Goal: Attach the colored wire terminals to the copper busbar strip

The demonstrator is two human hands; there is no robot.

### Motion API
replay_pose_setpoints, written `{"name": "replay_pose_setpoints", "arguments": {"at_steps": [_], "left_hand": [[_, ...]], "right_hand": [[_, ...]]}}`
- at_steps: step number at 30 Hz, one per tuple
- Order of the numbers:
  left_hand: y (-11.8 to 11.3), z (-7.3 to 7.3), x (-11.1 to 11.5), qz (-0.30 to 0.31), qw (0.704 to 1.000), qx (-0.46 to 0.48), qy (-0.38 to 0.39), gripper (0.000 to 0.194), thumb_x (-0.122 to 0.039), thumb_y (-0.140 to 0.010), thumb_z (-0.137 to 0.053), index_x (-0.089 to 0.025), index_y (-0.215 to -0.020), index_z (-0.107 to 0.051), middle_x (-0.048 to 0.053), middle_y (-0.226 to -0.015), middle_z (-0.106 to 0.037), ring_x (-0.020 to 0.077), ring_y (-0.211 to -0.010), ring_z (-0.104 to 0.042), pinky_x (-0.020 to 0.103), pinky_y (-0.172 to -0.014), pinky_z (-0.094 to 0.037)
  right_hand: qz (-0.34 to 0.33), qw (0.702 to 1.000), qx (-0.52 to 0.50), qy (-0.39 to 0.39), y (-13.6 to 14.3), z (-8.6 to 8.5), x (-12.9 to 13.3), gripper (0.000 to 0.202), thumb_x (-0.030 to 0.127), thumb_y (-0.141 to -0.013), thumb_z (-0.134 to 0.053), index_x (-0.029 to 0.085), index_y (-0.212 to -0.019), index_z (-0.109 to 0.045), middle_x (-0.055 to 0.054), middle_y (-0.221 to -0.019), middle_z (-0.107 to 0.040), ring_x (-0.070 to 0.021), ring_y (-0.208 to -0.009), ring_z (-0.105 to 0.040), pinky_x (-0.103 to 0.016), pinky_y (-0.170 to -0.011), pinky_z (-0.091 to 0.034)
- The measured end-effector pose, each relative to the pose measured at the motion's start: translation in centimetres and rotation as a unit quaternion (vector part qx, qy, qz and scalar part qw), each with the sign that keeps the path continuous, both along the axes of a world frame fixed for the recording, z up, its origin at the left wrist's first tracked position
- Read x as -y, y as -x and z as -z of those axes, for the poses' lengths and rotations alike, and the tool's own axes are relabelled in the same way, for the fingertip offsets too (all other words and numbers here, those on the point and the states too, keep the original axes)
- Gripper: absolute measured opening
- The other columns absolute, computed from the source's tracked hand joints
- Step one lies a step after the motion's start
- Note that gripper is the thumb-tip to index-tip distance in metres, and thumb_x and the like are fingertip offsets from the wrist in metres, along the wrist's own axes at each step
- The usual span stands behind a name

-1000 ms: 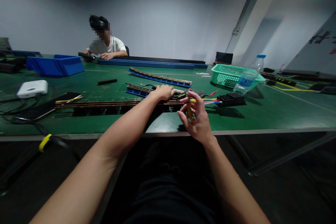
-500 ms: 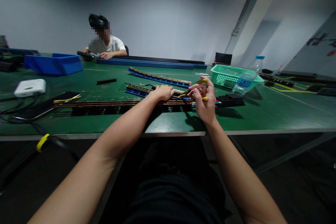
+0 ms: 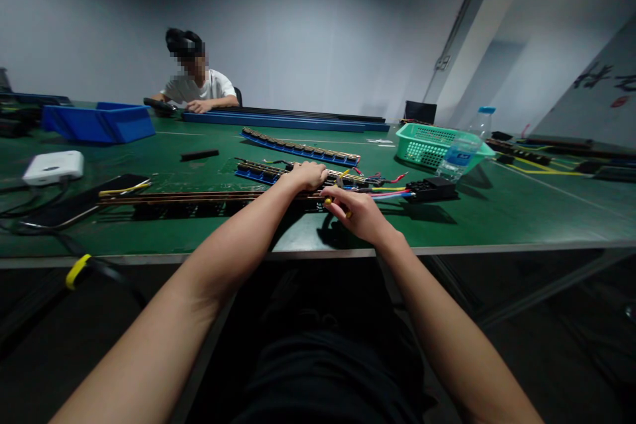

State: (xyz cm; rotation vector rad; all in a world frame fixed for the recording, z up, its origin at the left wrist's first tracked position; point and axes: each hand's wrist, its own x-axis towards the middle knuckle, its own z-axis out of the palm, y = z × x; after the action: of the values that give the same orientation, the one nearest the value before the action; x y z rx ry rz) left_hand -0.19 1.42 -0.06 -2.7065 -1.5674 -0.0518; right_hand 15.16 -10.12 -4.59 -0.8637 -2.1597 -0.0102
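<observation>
A long black rail with copper-coloured bars [image 3: 209, 197] lies along the near side of the table. My left hand [image 3: 309, 175] is closed over it, fingers curled down and partly hidden. Close beside, my right hand [image 3: 365, 215] grips pliers with yellow handles [image 3: 328, 201]; their head points up and away, near the rail's bars, and I cannot tell whether it touches them. Coloured wires [image 3: 392, 195] run from the rail's right end to a black connector block [image 3: 433, 189]. Just behind my left hand lies a shorter blue-based strip [image 3: 256, 174].
Another blue-based strip [image 3: 303, 146] lies farther back, near a green basket [image 3: 422, 142] and a water bottle [image 3: 460, 156]. To the left are a blue bin [image 3: 104, 124], a white box [image 3: 53, 167] and a black phone-like slab [image 3: 74, 202]. A person [image 3: 201, 86] sits across the table.
My right hand has moved left and down with the pliers, from above the wires to beside my left hand. My left hand stays on the rail.
</observation>
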Motion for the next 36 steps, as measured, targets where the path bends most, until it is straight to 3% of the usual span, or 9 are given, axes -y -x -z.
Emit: {"name": "replay_pose_setpoints", "arguments": {"at_steps": [3,7,11,15,19,22,28,33,36], "left_hand": [[0.0,0.1,-0.1,0.005,1.000,0.004,-0.005,0.042,-0.035,-0.102,-0.027,-0.021,-0.120,-0.062,0.014,-0.132,-0.063,0.0322,-0.118,-0.059,0.052,-0.099,-0.044],[0.3,0.3,0.2,0.013,1.000,0.010,-0.017,0.043,-0.040,-0.104,-0.025,-0.021,-0.121,-0.061,0.014,-0.132,-0.063,0.0316,-0.119,-0.058,0.052,-0.100,-0.044],[0.3,0.3,0.3,0.009,1.000,0.003,-0.021,0.044,-0.040,-0.105,-0.025,-0.021,-0.123,-0.060,0.014,-0.134,-0.061,0.0309,-0.120,-0.058,0.050,-0.101,-0.044],[0.2,0.5,-0.1,0.015,1.000,0.005,-0.016,0.045,-0.039,-0.105,-0.024,-0.020,-0.126,-0.059,0.015,-0.138,-0.059,0.0329,-0.125,-0.055,0.054,-0.102,-0.042],[0.2,0.6,-0.4,0.022,1.000,0.005,-0.013,0.046,-0.038,-0.104,-0.024,-0.018,-0.126,-0.059,0.016,-0.138,-0.058,0.0343,-0.125,-0.054,0.056,-0.101,-0.042],[0.2,0.5,-0.4,0.019,1.000,0.005,-0.011,0.046,-0.039,-0.104,-0.023,-0.019,-0.127,-0.059,0.015,-0.139,-0.058,0.0336,-0.126,-0.054,0.055,-0.102,-0.042],[0.3,0.3,0.0,0.016,1.000,0.006,-0.011,0.047,-0.041,-0.104,-0.023,-0.019,-0.125,-0.059,0.016,-0.133,-0.061,0.0332,-0.120,-0.057,0.054,-0.101,-0.043],[0.2,0.4,-0.1,0.018,1.000,0.006,-0.019,0.048,-0.037,-0.104,-0.021,-0.017,-0.125,-0.059,0.017,-0.135,-0.060,0.0336,-0.121,-0.057,0.054,-0.100,-0.043],[0.1,0.5,-0.1,0.010,1.000,0.003,-0.022,0.047,-0.038,-0.104,-0.022,-0.018,-0.125,-0.059,0.016,-0.134,-0.061,0.0325,-0.120,-0.057,0.052,-0.101,-0.044]], "right_hand": [[0.005,1.000,-0.022,-0.001,0.2,-0.2,0.2,0.023,0.029,-0.097,-0.052,0.023,-0.116,-0.063,-0.004,-0.084,-0.071,-0.0127,-0.060,-0.058,-0.025,-0.061,-0.045],[0.039,0.985,-0.165,-0.020,-0.3,-0.5,0.6,0.026,0.033,-0.097,-0.052,0.024,-0.121,-0.055,-0.003,-0.088,-0.067,-0.0138,-0.066,-0.063,-0.026,-0.061,-0.049],[0.108,0.928,-0.348,-0.078,-1.4,-0.9,0.7,0.029,0.040,-0.099,-0.048,0.025,-0.124,-0.050,-0.001,-0.085,-0.063,-0.0133,-0.061,-0.062,-0.026,-0.056,-0.049],[0.190,0.856,-0.446,-0.178,-3.1,-1.5,0.4,0.028,0.043,-0.099,-0.045,0.023,-0.117,-0.052,-0.001,-0.078,-0.057,-0.0133,-0.054,-0.055,-0.029,-0.053,-0.048],[0.190,0.825,-0.497,-0.192,-4.8,-1.6,0.2,0.028,0.044,-0.099,-0.046,0.021,-0.113,-0.052,0.000,-0.075,-0.056,-0.0121,-0.049,-0.051,-0.029,-0.050,-0.046],[0.186,0.833,-0.492,-0.172,-5.4,-1.5,0.1,0.030,0.046,-0.098,-0.046,0.021,-0.114,-0.051,0.000,-0.077,-0.057,-0.0135,-0.052,-0.055,-0.031,-0.053,-0.049],[0.181,0.886,-0.422,-0.073,-5.3,-1.0,-0.2,0.031,0.045,-0.095,-0.052,0.022,-0.116,-0.052,-0.001,-0.079,-0.061,-0.0142,-0.057,-0.058,-0.029,-0.055,-0.048],[0.175,0.958,-0.226,0.004,-5.0,-0.3,0.3,0.026,0.038,-0.092,-0.058,0.021,-0.111,-0.062,0.005,-0.058,-0.051,-0.0103,-0.047,-0.044,-0.025,-0.050,-0.034],[0.182,0.977,-0.108,0.035,-4.7,-0.2,0.5,0.024,0.034,-0.091,-0.058,0.021,-0.108,-0.067,0.007,-0.054,-0.046,-0.0087,-0.045,-0.038,-0.025,-0.051,-0.030]]}}
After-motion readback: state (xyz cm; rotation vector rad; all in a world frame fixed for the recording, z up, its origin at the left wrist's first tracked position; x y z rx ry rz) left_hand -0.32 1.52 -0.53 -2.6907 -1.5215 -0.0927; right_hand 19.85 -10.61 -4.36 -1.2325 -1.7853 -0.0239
